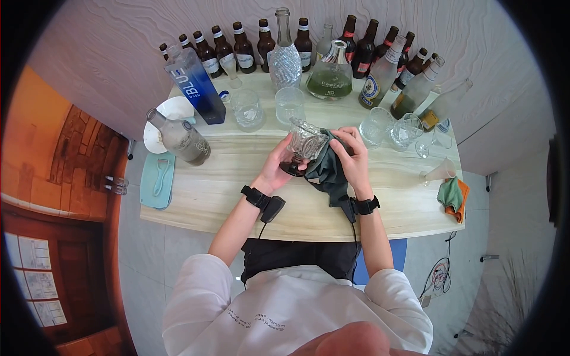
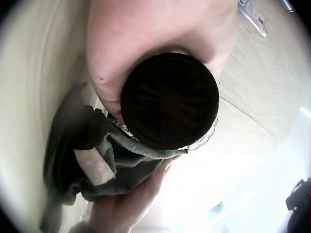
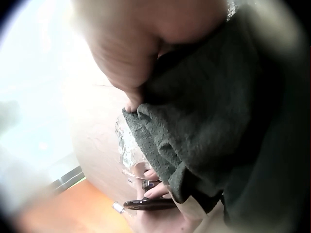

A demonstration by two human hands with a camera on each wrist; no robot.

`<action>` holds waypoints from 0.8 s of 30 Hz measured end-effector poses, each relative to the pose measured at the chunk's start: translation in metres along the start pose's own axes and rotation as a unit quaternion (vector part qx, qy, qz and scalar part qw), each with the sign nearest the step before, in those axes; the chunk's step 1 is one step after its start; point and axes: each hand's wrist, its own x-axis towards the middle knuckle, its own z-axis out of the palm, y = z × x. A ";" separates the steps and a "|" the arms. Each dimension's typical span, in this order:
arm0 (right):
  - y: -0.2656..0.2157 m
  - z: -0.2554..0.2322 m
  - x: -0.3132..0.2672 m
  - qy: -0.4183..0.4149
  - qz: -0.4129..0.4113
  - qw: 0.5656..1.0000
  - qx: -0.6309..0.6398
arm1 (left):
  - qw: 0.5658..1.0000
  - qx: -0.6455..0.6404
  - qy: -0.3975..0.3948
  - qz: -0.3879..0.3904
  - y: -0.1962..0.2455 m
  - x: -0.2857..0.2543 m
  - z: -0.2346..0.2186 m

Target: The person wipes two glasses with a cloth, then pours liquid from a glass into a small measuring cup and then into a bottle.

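The left hand [image 1: 274,169] has its grip curled round the dark-footed glass [image 1: 307,141]; right of the glass, the right hand [image 1: 354,159] pinches a dark green cloth [image 1: 326,171], apparently pressed against it.

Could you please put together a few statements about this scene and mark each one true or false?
1. The left hand holds a clear glass. True.

2. The right hand holds an orange cloth. False: the right hand holds a dark green cloth; the orange cloth lies at the right end of the table.

3. A tall blue bottle stands on the left part of the table. True.

4. The light blue utensil lies on the floor. False: the light blue utensil lies on a turquoise tray at the table's left end.

5. The glass's dark base shows as a round disc in the left wrist view. True.
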 end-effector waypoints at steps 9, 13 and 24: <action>0.000 0.007 -0.004 0.074 -0.049 0.992 -0.091 | 0.995 0.089 0.028 0.041 -0.006 0.001 0.004; -0.002 0.005 -0.003 0.086 -0.058 0.990 -0.100 | 0.970 0.228 0.010 0.078 0.000 0.000 0.022; -0.004 0.001 -0.001 0.079 -0.035 0.994 -0.072 | 0.999 0.016 -0.049 0.007 0.000 0.000 0.003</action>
